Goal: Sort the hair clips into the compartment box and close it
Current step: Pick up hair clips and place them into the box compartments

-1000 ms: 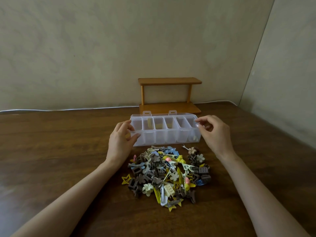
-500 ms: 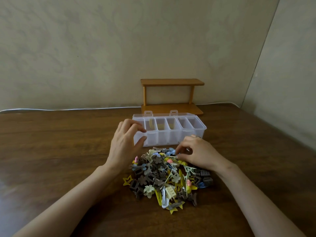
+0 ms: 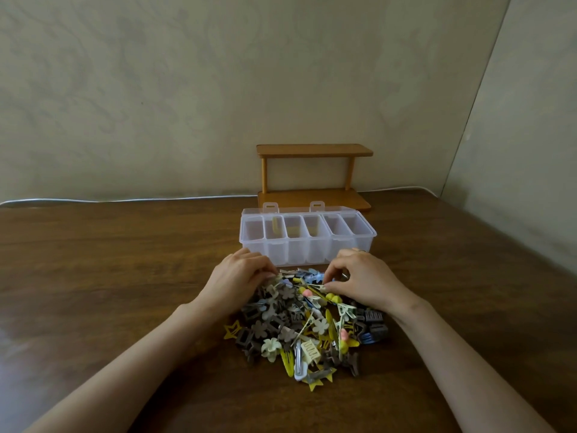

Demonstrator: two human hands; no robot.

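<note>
Box: clear plastic compartment box [image 3: 307,245], open, crosswise just beyond both hands.
Right hand [image 3: 362,281]: pinching slim yellow hair clip [image 3: 313,288] on multicoloured clip pile [image 3: 299,332].
Left hand [image 3: 240,278]: curled in pile; grip unclear.

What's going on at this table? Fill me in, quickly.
A person is sorting hair clips bare-handed. The left hand and right hand are both at the far edge of the mixed pile of hair clips on the wooden table, just in front of the clear compartment box. The right hand pinches at a yellow clip. What the left hand holds is hidden. The box stands open and its compartments look nearly empty.
</note>
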